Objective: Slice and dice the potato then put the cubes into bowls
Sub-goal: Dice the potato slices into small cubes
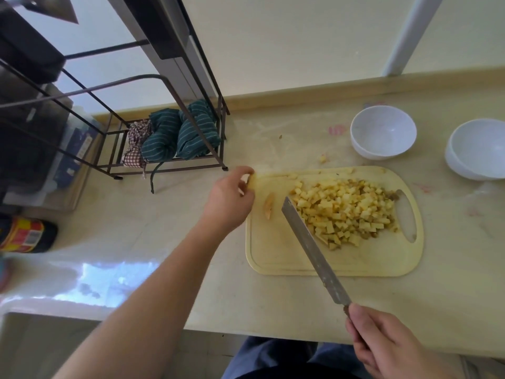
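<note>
Potato cubes (347,212) are lying heaped on the right half of the yellow cutting board (273,255) on our table (451,283). Our right hand (388,348) is gripping the knife (311,242) by its handle, the blade slanting over the board with its tip touching the heap's left edge. Our left hand (232,195) is pinching a pale potato piece (252,181) at the board's far-left corner; one peel scrap (268,207) is lying just beside it. Two white bowls (383,131) are standing apart beyond the board, one stray cube (323,159) in between. A wire rack (175,138) with folded cloths is standing far left.
</note>
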A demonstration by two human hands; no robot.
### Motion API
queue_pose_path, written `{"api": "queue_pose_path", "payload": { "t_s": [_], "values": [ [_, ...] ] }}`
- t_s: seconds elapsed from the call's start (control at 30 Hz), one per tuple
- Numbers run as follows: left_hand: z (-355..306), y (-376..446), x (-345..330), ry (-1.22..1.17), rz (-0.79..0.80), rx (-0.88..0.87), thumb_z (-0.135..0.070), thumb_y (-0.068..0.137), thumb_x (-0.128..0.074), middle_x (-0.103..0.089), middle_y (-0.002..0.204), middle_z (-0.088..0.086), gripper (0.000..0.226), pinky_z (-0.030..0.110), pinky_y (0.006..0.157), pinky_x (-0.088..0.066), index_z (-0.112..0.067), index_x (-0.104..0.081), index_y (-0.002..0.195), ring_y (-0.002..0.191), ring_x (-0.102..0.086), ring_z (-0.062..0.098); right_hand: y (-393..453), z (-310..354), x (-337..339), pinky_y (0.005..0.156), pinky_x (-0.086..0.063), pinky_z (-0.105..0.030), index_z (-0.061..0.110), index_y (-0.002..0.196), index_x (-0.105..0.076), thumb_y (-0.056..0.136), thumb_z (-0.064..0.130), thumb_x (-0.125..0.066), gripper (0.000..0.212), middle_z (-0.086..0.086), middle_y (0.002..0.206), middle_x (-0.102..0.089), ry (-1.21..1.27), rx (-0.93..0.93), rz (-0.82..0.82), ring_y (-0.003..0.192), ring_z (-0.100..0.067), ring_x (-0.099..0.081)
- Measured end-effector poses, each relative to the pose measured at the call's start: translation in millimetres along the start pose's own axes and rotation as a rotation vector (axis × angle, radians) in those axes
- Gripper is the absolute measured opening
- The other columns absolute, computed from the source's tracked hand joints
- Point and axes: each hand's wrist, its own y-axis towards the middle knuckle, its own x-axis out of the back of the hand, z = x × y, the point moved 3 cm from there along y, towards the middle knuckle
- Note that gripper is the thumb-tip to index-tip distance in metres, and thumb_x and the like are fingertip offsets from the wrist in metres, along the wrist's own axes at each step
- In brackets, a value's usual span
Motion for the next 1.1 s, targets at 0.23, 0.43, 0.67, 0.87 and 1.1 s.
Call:
{"api": "queue_pose_path", "payload": {
  "t_s": [0.23, 0.43, 0.67, 0.87, 1.1],
  "values": [
    [32.9, -90.8, -37.4, -0.514, -0.067, 0.325, -0.006, 0.095, -0.068, -0.068, 0.099, 0.009, 0.043, 0.016, 0.061, -0.055, -0.027, -0.058, 0.131, 0.069, -0.074, 0.011, 14.1, 7.6, -12.7, 0.036, -0.018, -0.02, 0.005, 0.075, -0.046, 0.094, 0.049, -0.039, 0.048, -0.009, 0.053, -0.033, -0.005, -0.054, 0.129, 0.036, -0.014, -0.023],
    [29.1, -91.5, -45.4, -0.425, -0.021, 0.281, -0.01, 0.094, -0.072, -0.071, 0.09, 0.004, 0.045, 0.009, 0.06, -0.051, -0.024, -0.056, 0.134, 0.066, -0.07, 0.001, 23.3, 15.2, -12.4, 0.037, -0.021, -0.021, 0.011, 0.07, -0.046, 0.085, 0.067, -0.045, 0.057, -0.011, 0.056, -0.031, -0.005, -0.07, 0.095, 0.038, -0.014, -0.023],
    [10.7, -86.2, -58.4, -0.246, 0.039, 0.146, -0.024, 0.095, -0.072, -0.064, 0.08, -0.007, 0.048, 0.021, 0.068, -0.053, -0.022, -0.051, 0.139, 0.073, -0.064, 0.009, 23.0, 19.1, -9.7, 0.039, -0.02, -0.02, 0.008, 0.073, -0.046, 0.088, 0.059, -0.044, 0.054, -0.011, 0.056, -0.03, 0.011, -0.056, 0.028, 0.038, -0.013, -0.021],
    [33.9, -93.8, -57.7, 0.139, -0.213, -0.131, -0.048, 0.088, -0.072, -0.066, 0.084, -0.007, 0.034, 0.027, 0.054, -0.045, -0.021, -0.07, 0.107, 0.069, -0.065, 0.021, 19.9, 10.9, -30.2, 0.035, -0.018, -0.014, 0.002, 0.073, -0.044, 0.096, 0.042, -0.041, 0.046, -0.01, 0.052, -0.03, -0.026, -0.037, 0.001, 0.032, -0.012, -0.021],
    [38.6, -93.2, -65.1, 0.139, -0.327, -0.227, -0.062, 0.089, -0.055, -0.064, 0.083, -0.008, 0.046, 0.027, 0.051, -0.049, -0.021, -0.071, 0.1, 0.069, -0.064, 0.017, 14.9, 14.3, -25.3, 0.039, -0.017, -0.014, 0.001, 0.073, -0.043, 0.092, 0.049, -0.042, 0.052, -0.012, 0.056, -0.029, -0.055, -0.048, -0.027, 0.036, -0.012, -0.019]
  ]
}}
